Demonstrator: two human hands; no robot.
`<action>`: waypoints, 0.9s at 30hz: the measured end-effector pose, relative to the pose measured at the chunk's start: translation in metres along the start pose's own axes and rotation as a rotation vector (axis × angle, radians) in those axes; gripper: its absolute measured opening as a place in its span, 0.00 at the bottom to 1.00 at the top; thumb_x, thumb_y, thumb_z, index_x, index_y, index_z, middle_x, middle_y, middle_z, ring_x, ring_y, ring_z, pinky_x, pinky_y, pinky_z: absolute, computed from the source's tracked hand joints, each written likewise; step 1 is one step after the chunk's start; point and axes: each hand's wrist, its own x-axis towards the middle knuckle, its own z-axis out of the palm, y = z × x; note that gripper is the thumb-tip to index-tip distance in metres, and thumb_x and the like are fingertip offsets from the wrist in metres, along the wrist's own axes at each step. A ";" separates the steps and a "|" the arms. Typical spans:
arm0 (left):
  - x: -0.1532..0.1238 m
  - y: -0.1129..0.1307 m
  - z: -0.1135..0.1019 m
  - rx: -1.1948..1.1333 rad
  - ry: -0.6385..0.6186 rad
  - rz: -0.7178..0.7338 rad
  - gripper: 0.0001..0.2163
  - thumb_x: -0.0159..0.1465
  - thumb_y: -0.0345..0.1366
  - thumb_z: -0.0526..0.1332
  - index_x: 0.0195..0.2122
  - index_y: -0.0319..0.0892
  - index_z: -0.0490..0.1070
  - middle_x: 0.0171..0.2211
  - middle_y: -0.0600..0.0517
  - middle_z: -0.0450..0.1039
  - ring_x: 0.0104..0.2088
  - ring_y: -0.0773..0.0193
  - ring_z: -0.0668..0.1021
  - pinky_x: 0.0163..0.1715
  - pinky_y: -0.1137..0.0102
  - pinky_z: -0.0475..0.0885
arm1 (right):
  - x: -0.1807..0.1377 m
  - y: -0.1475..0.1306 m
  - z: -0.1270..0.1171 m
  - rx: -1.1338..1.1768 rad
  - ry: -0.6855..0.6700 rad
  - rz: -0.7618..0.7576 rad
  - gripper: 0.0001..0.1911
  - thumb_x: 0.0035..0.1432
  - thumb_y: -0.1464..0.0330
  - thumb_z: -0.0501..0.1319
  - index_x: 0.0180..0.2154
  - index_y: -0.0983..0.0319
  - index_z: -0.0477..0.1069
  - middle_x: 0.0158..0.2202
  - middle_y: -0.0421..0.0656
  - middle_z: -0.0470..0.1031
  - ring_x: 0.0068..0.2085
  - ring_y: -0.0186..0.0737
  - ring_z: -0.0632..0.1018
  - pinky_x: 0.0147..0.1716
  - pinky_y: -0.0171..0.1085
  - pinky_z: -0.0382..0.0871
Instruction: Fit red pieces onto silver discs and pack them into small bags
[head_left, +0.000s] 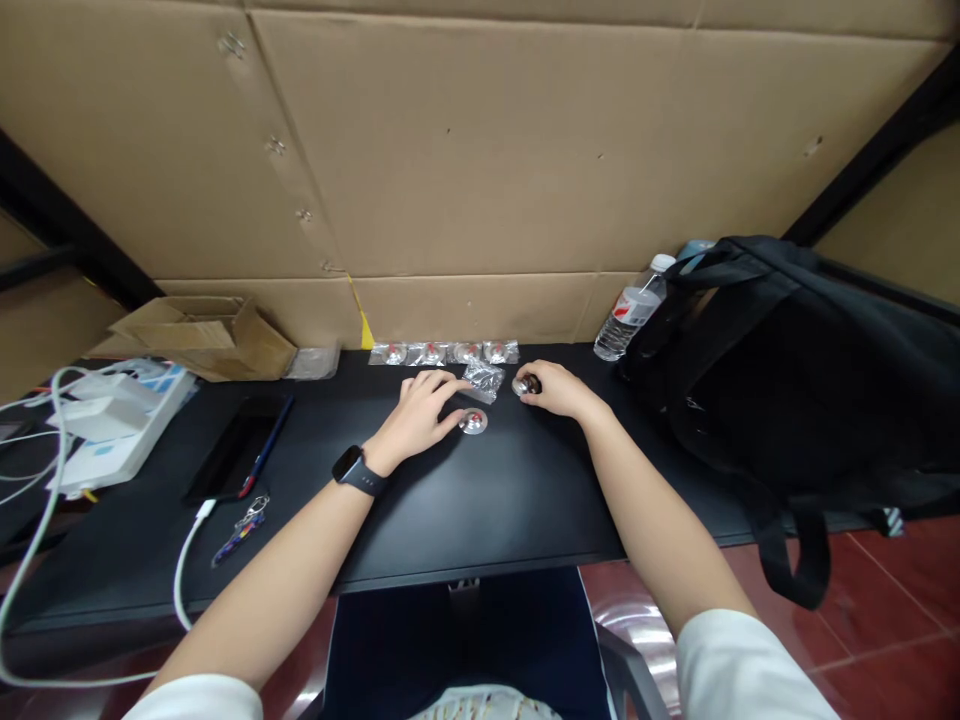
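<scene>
My left hand (420, 410), with a dark watch on the wrist, rests on the black desk (465, 500); its thumb and fingers touch a small round silver part with a red centre (473, 421). My right hand (551, 390) is closed around another small round silver part (524, 384). Between the hands lies a crumpled clear plastic bag (484, 379). A row of several small clear bags with similar parts (444, 352) lies along the cardboard wall behind.
A large black backpack (795, 390) fills the right side, with a water bottle (630, 315) beside it. On the left lie a phone (236, 445), a pen, keys (240, 530), white cables, white boxes (120, 425) and an open cardboard box (202, 335).
</scene>
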 end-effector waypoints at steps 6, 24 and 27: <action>-0.004 -0.026 -0.013 0.119 -0.011 -0.109 0.11 0.65 0.31 0.57 0.46 0.48 0.74 0.49 0.47 0.76 0.53 0.49 0.71 0.50 0.56 0.61 | -0.001 0.003 0.001 0.027 0.028 0.013 0.16 0.52 0.69 0.70 0.44 0.55 0.76 0.43 0.42 0.79 0.41 0.42 0.78 0.40 0.36 0.69; -0.011 -0.052 0.000 0.191 -0.175 -0.398 0.10 0.67 0.38 0.56 0.33 0.45 0.76 0.40 0.45 0.77 0.46 0.47 0.73 0.45 0.56 0.62 | 0.002 0.009 0.004 0.089 0.056 -0.031 0.16 0.50 0.71 0.71 0.43 0.59 0.75 0.41 0.44 0.76 0.39 0.41 0.77 0.42 0.38 0.70; -0.010 -0.051 0.001 0.177 -0.127 -0.410 0.09 0.67 0.37 0.55 0.33 0.44 0.73 0.40 0.45 0.77 0.46 0.48 0.73 0.45 0.57 0.61 | 0.002 0.003 -0.001 0.122 0.125 -0.073 0.15 0.50 0.72 0.70 0.42 0.59 0.75 0.40 0.44 0.74 0.39 0.41 0.76 0.43 0.40 0.70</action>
